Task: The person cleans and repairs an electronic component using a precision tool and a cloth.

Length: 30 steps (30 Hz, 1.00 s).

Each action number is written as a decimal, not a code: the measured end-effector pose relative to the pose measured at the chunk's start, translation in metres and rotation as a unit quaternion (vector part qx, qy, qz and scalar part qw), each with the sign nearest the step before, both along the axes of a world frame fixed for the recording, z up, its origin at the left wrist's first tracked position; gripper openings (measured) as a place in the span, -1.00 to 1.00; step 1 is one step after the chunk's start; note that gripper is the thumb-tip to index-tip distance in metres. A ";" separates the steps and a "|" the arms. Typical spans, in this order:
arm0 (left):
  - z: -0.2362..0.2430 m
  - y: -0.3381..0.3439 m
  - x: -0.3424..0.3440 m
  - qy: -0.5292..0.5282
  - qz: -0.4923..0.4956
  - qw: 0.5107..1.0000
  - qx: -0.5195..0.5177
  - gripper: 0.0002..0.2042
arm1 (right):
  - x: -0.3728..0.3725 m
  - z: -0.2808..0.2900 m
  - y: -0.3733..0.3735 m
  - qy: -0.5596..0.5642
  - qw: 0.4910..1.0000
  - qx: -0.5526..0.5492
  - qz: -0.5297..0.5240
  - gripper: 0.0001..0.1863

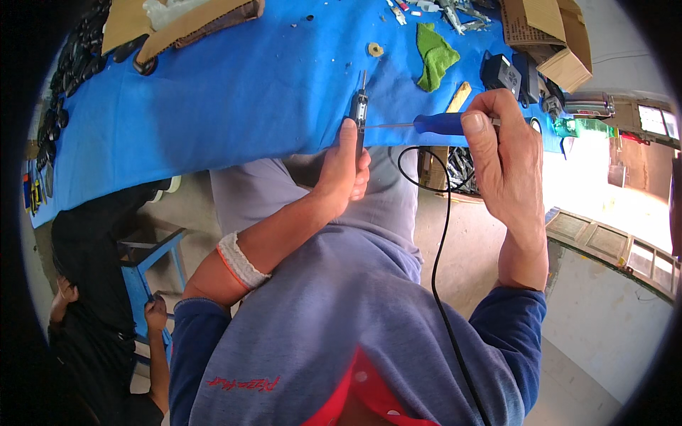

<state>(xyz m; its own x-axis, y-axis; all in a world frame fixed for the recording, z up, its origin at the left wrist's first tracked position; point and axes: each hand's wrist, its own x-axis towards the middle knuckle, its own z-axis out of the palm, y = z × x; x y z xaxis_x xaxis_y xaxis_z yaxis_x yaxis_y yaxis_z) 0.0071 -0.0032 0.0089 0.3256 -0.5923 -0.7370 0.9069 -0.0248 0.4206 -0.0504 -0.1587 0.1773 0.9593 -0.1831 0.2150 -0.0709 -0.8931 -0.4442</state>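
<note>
My left hand [342, 165] is closed around a slim dark device [361, 108], holding it upright at the table's near edge with my thumb along its side. A thin metal prong sticks out of the device's far end, and a silvery part shows in its body. In my right hand [504, 160] is a screwdriver [439, 123] with a blue handle, gripped between thumb and fingers. Its thin shaft points left, and the tip is at or very near the device's side; whether they touch I cannot tell.
A blue cloth [234, 92] covers the table. On it lie a green rag [435, 57], a tan disc [375, 49], a wooden stick [460, 96] and black adapters [501, 75]. Cardboard boxes [547, 28] stand behind. A black cable [442, 270] hangs before me. Another person [96, 284] is at left.
</note>
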 end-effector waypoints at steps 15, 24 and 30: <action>0.006 0.001 0.001 -0.005 -0.006 1.000 0.007 -0.36 | 0.011 0.004 -0.002 -0.015 0.996 0.071 0.045 -0.78; 0.009 0.000 -0.001 -0.014 -0.007 1.000 -0.001 -0.35 | 0.012 0.003 -0.002 0.020 0.997 0.071 0.024 -0.79; 0.009 0.001 -0.002 -0.020 -0.008 1.000 -0.005 -0.35 | 0.014 -0.003 0.002 -0.040 0.991 0.106 0.074 -0.81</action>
<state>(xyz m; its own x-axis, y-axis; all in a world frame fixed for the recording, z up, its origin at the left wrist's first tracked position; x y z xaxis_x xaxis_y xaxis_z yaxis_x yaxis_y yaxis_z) 0.0052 -0.0018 0.0175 0.3458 -0.6048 -0.7174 0.8889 -0.0338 0.4569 -0.0367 -0.1563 0.1748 0.9607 -0.0907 0.2625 0.0967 -0.7767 -0.6224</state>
